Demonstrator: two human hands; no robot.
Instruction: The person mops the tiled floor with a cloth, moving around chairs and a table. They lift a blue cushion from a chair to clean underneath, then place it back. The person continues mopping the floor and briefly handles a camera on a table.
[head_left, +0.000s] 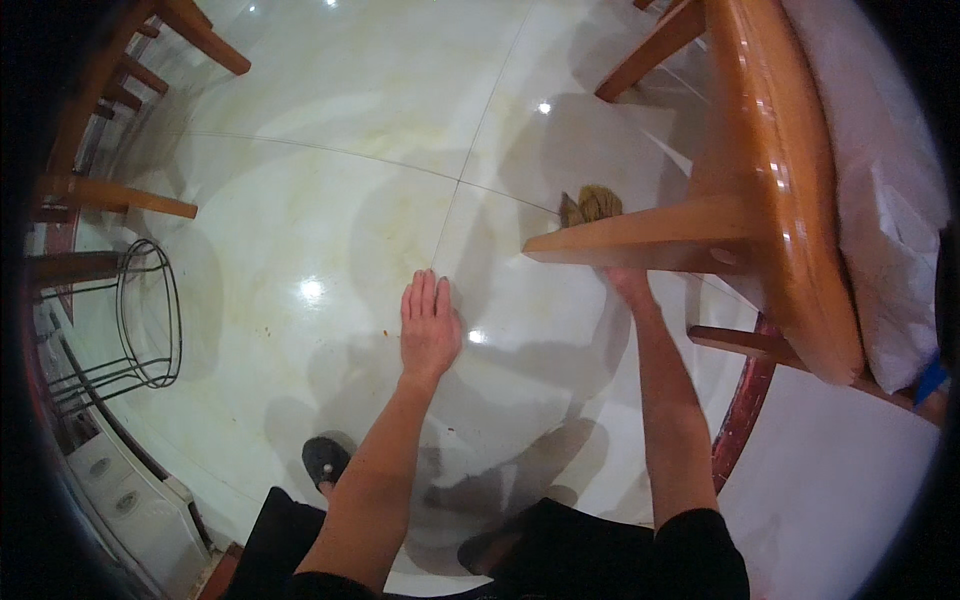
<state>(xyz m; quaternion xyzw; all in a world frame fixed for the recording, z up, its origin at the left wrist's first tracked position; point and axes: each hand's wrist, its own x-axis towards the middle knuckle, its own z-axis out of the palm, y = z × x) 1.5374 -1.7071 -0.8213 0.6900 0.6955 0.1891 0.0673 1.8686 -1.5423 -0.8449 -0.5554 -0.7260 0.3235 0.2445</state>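
Observation:
My left hand (430, 322) is palm down over the glossy tile floor (337, 217), fingers straight and nearly side by side, holding nothing. Whether it presses on the tile I cannot tell. My right hand (628, 281) reaches behind a wooden leg (637, 234) of the furniture on the right, which hides most of it; only the wrist side shows. Just past that leg, in line with the hidden fingers, a crumpled brown cloth (600, 202) lies on the floor. The grip on the cloth is out of sight.
Glossy wooden furniture (780, 180) with a pale, plastic-like cover (885, 210) stands close on the right. Wooden legs (202, 37) and a wire rack (150, 315) are at left, above a white box-like object (139, 510). Small orange crumbs (385, 332) dot the tiles near my dark shoe (325, 459).

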